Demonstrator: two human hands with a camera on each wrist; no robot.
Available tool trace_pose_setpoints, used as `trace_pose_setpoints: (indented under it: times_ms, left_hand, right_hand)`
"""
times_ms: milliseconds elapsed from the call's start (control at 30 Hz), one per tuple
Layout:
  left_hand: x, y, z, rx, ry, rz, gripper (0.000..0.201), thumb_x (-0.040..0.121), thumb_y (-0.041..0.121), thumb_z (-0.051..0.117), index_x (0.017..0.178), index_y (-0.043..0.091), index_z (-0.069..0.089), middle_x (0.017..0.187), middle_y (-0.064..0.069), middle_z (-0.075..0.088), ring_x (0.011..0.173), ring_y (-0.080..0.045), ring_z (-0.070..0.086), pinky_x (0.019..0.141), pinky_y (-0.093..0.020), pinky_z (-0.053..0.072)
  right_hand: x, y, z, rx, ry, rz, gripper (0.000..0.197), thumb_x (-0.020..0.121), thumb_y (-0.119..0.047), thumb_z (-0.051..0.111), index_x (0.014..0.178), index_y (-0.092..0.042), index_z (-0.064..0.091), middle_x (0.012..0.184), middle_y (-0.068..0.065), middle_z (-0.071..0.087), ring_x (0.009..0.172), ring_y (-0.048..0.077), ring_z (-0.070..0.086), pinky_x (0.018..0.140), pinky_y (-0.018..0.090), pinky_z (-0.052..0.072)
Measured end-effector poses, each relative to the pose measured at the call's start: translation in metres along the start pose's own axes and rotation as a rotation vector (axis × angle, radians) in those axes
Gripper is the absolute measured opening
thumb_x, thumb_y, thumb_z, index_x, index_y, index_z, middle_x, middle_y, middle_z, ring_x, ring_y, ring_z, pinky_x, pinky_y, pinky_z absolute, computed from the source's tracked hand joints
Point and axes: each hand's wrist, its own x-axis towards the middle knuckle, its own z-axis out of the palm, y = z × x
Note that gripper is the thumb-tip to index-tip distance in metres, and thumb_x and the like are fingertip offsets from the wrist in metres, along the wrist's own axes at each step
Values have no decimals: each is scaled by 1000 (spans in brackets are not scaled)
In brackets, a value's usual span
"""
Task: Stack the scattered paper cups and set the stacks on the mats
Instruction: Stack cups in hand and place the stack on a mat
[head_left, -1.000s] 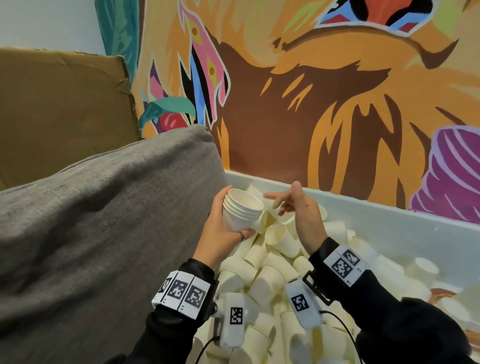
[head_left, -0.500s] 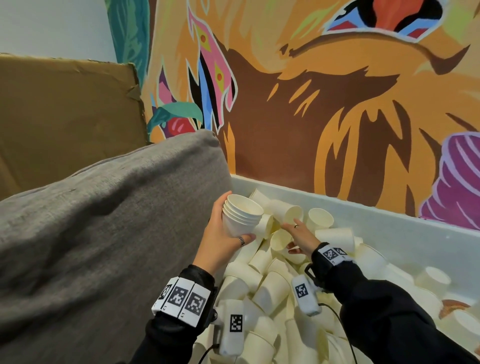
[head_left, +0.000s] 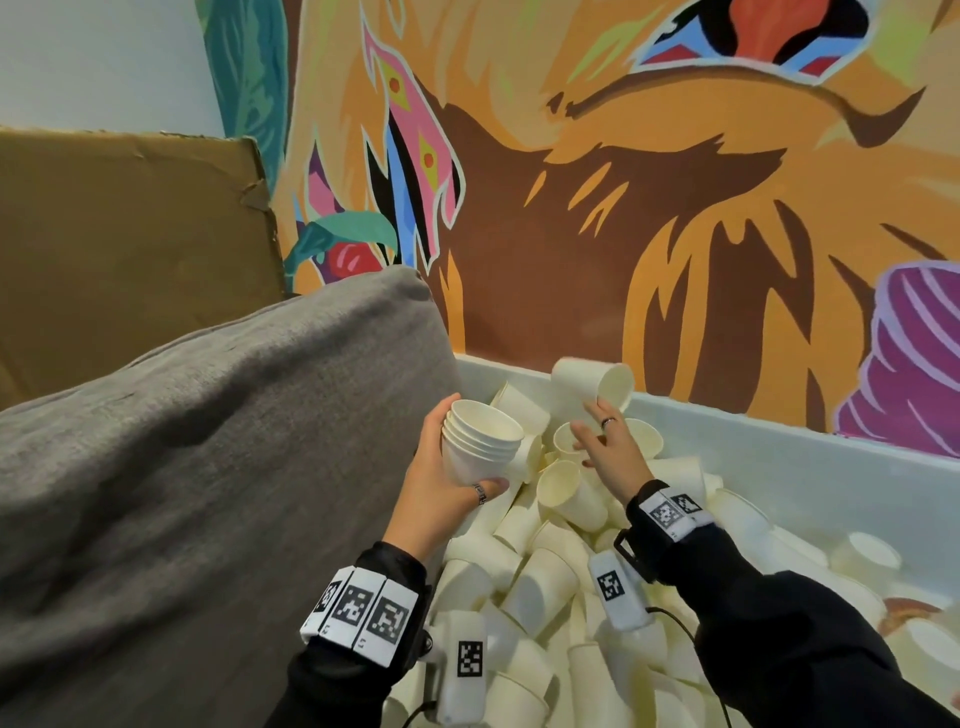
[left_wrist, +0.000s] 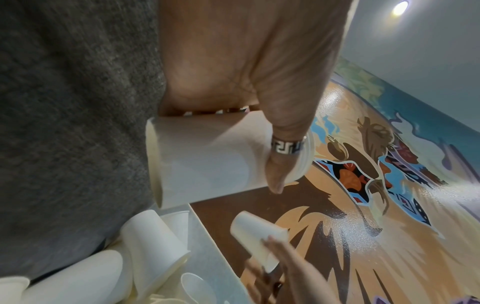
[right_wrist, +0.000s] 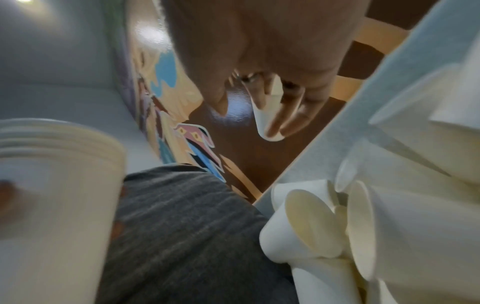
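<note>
My left hand (head_left: 441, 486) grips a nested stack of several white paper cups (head_left: 480, 447), mouth up, beside the grey cushion. The ringed thumb lies across the stack (left_wrist: 207, 160) in the left wrist view. To its right, my right hand (head_left: 605, 441) pinches a single paper cup (head_left: 592, 387) at the fingertips, lifted above the pile and lying sideways. In the right wrist view this cup (right_wrist: 265, 115) sits between the fingers, with the stack (right_wrist: 57, 164) blurred at left. Many loose cups (head_left: 550, 571) lie heaped in a white bin (head_left: 779, 467). No mat is in view.
A large grey cushion (head_left: 208, 493) presses against the bin's left side, close to my left hand. Behind it stands brown cardboard (head_left: 130, 234). A painted mural wall (head_left: 623, 208) rises right behind the bin's far wall.
My right hand dipped into the pile, took one cup and has lifted it up above the bin's far wall. The left hand has kept the stack nearly still.
</note>
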Motion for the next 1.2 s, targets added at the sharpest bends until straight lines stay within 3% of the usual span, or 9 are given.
trace_pose_setpoints:
  times_ms: [200,333,500,567,667,867,1000,1100,1200]
  left_hand:
    - [0,0,8,-5,-10,-5,87,67,1,79,129,39,31,117,22,48,104,11,50,75,-2,44]
    - [1,3,11,-12,-15,-2,88,67,2,80,131,38,31,116,23,49,105,10,51,79,-9,46]
    - [0,3,13,-41,-19,-5,87,64,1,80,131,35,36,114,16,55,101,-3,59,85,-38,55]
    - [0,4,14,-47,-32,0,86,65,1,79,130,36,36,114,14,56,101,-4,59,83,-33,54]
    - [1,7,16,-50,-41,7,84,68,-3,77,129,36,35,112,16,57,99,2,58,77,-15,50]
    - [0,6,13,-20,-25,24,87,66,2,81,130,35,33,113,21,52,103,10,52,81,-11,44]
    - [-1,6,13,-6,-27,28,87,67,6,81,131,37,32,113,24,50,102,14,50,78,-11,43]
    - [-1,6,13,-3,-23,26,88,67,6,81,131,37,30,114,23,49,101,15,49,77,-8,44]
    - [-1,8,13,-8,-32,30,89,67,4,81,132,35,29,113,23,49,99,18,49,76,-3,43]
  right_hand:
    - [-29,-49,-9,29,247,-422,36,95,-20,49,131,-19,47,130,-4,39,97,-3,50,78,0,40]
    - [-50,-72,-5,51,263,-638,26,89,-35,44,114,-27,50,114,-14,43,99,-4,46,84,9,41]
    - [-70,-86,6,33,199,-750,17,90,-30,43,99,-18,52,100,-5,47,92,7,46,82,13,39]
    - [-75,-87,9,8,155,-745,22,91,-31,42,93,-13,55,94,-6,48,88,13,47,81,23,40]
    - [-81,-82,15,-94,76,-697,32,91,-38,36,87,-16,58,90,-10,53,88,9,46,83,27,33]
    - [-78,-75,7,211,50,-495,31,92,-40,36,84,-24,61,102,-2,64,75,3,54,71,18,44]
    - [-43,-35,-13,254,202,-159,20,98,-28,44,102,-14,58,123,9,47,62,6,55,61,18,49]
    - [-22,8,-31,250,234,227,32,96,-33,45,118,-10,51,137,13,39,65,20,60,53,27,50]
    - [-14,37,-44,202,287,381,49,97,-31,44,138,-5,39,153,7,10,62,22,56,44,24,51]
